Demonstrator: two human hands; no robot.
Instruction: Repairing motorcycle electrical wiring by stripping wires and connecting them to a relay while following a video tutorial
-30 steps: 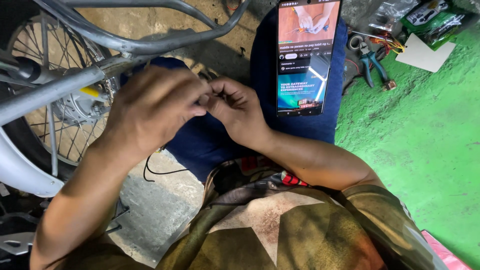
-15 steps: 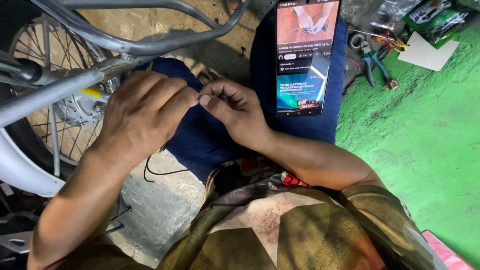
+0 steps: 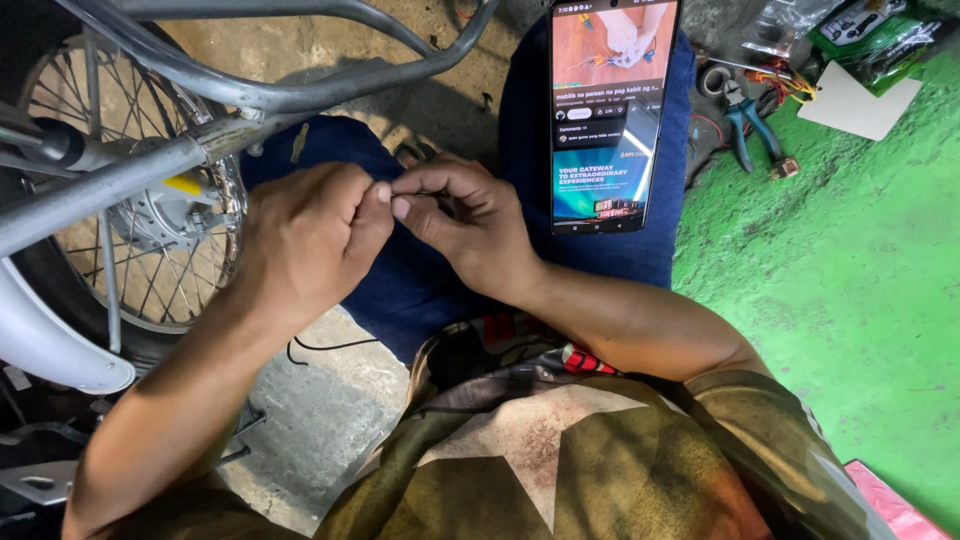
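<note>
My left hand (image 3: 305, 235) and my right hand (image 3: 465, 225) meet fingertip to fingertip over my lap, pinching a thin dark wire (image 3: 408, 188) between thumbs and forefingers. Most of the wire is hidden by the fingers. A black strand of wire (image 3: 330, 347) trails down onto the concrete below my left wrist. A smartphone (image 3: 612, 112) with a lit screen rests upright on my right knee, just right of my right hand. My blue trousers (image 3: 420, 290) lie under both hands.
A motorcycle wheel (image 3: 120, 230) with spokes, a white mudguard (image 3: 45, 345) and a grey metal rack tube (image 3: 270, 95) stand at the left. Blue-handled pliers (image 3: 745, 115), coloured wires and plastic packets (image 3: 860, 30) lie on the green floor (image 3: 840, 280) at the upper right.
Both hands have shifted slightly, the fingertips working on the wire; my left thumb and forefinger now pinch closer to my right fingertips. The phone and everything else stay put.
</note>
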